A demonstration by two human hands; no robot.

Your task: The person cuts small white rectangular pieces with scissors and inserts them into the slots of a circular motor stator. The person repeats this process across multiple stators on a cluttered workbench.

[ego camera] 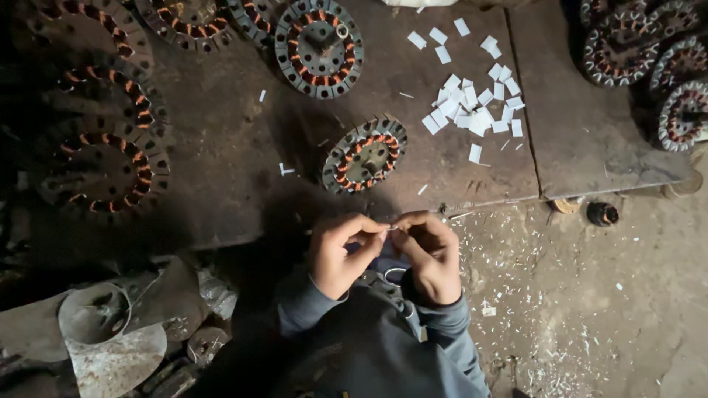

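My left hand (341, 253) and my right hand (431, 254) meet just below the edge of a low brown board (221, 169). Between their fingertips they pinch a small white paper slip (391, 227). Straight ahead of my hands lies a round motor stator (364, 155) with copper windings, tilted on the board. A larger stator (318, 48) lies flat farther back. A loose heap of white paper slips (472, 107) sits to the right of the stators.
Several more wound stators lie in shadow at the left (103, 169) and stacked at the top right (649, 59). A second board (590, 140) adjoins on the right. Paper scraps litter the dirt floor (582, 309). Metal scrap (110, 332) lies at the lower left.
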